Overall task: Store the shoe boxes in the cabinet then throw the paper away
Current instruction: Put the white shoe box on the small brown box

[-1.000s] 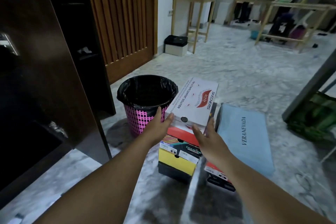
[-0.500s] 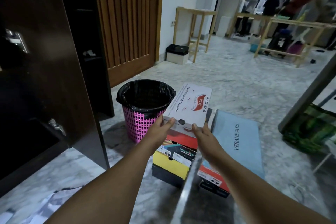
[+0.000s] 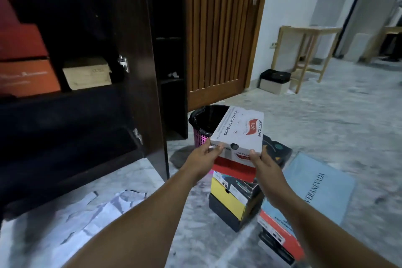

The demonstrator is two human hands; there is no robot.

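Note:
A white and red Skechers shoe box point(image 3: 238, 135) is lifted off the floor stack, held at its near end by my left hand point(image 3: 204, 156) and my right hand point(image 3: 264, 164). Below it stand a yellow and black box point(image 3: 232, 206) and a red and black box point(image 3: 280, 237). A flat light blue box point(image 3: 319, 185) lies on the floor to the right. Crumpled white paper point(image 3: 71, 224) lies on the floor at lower left. The dark cabinet point(image 3: 121, 28) stands open on the left, with an orange box point(image 3: 26, 74) and a beige box point(image 3: 87, 75) on a shelf.
A pink bin with a black liner point(image 3: 201, 124) stands behind the held box, by the cabinet's side. A slatted wooden door point(image 3: 219, 32) is behind it. A small white bin point(image 3: 275, 81) and a wooden table point(image 3: 304, 50) stand farther back on the marble floor.
Both hands closed on the Skechers box and lifted it off the stack. My view swung left, bringing the cabinet shelves and the paper into sight.

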